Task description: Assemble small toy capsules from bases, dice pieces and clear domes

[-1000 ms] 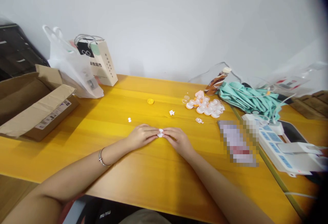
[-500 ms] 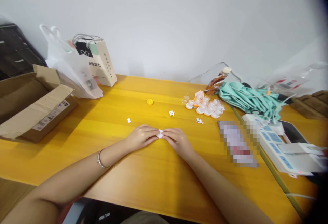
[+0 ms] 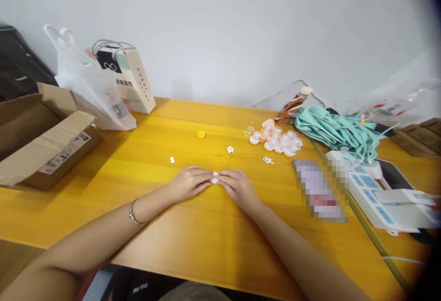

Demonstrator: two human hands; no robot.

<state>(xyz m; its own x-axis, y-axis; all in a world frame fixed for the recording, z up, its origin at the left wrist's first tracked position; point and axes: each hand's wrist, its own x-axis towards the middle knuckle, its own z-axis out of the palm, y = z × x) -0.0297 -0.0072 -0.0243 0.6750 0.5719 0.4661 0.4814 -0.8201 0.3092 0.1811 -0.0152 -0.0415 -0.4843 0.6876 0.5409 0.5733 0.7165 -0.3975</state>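
Between my left hand [image 3: 191, 183] and my right hand [image 3: 237, 186] is a small white piece [image 3: 215, 178], pinched by the fingertips of both. Its exact kind is too small to make out. Beyond the hands lie a white cut-out piece [image 3: 230, 150] and another flat white piece with holes [image 3: 268, 160]. Two tiny white round bits [image 3: 172, 159] rest left of them. A yellow round cap-like part [image 3: 201, 134] sits farther back. Toward the back right is a cluster of clear round cases [image 3: 283, 143] with orange bases.
At left stand an open cardboard box [image 3: 69, 154], a white plastic bag [image 3: 93, 89] and a paper bag [image 3: 138, 80]. On the right are a brown bottle [image 3: 292, 105], a folded teal umbrella [image 3: 337, 128], a blurred-out phone [image 3: 319, 190] and a white power strip [image 3: 368, 195] with cables.
The view has shifted slightly. Both hands keep their pinch on the small white piece, which seems turned a little between the fingertips.
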